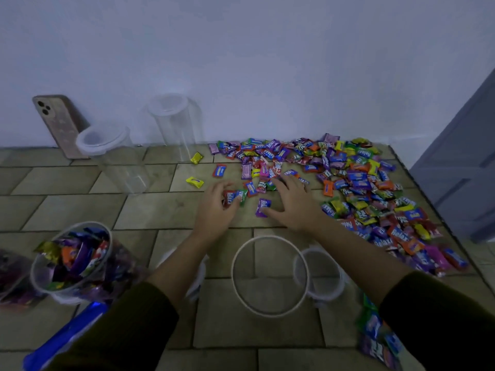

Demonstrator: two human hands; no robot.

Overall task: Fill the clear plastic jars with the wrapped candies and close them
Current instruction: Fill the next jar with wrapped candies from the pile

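Left hand (217, 210): centre of frame; fingers curled round a red candy (229, 198) lettered "Relax", with a green-and-blue one touching it.
Right hand (296, 204): just right of the left hand; fingers spread flat over loose sweets; thumb tip touches a purple candy (263, 207), "Rel" legible.
Candy heap (361, 183): starts at the right hand's fingertips and runs along the wall and down the right of frame; "Relax" on many wrappers, other print too blurred to read.
Open jar (232, 274): lower centre, between the forearms, nearer the camera than both hands; lidless, empty.
Filled jar (72, 263): lower left; packed with mixed wrappers, no lid.
Near lidded jar (107, 140): upper left; clear, empty.
Far lidded jar (171, 108): upper left, by the wall; clear, empty.
Smartphone (59, 124): upper left; leans on the wall, camera lenses facing out.
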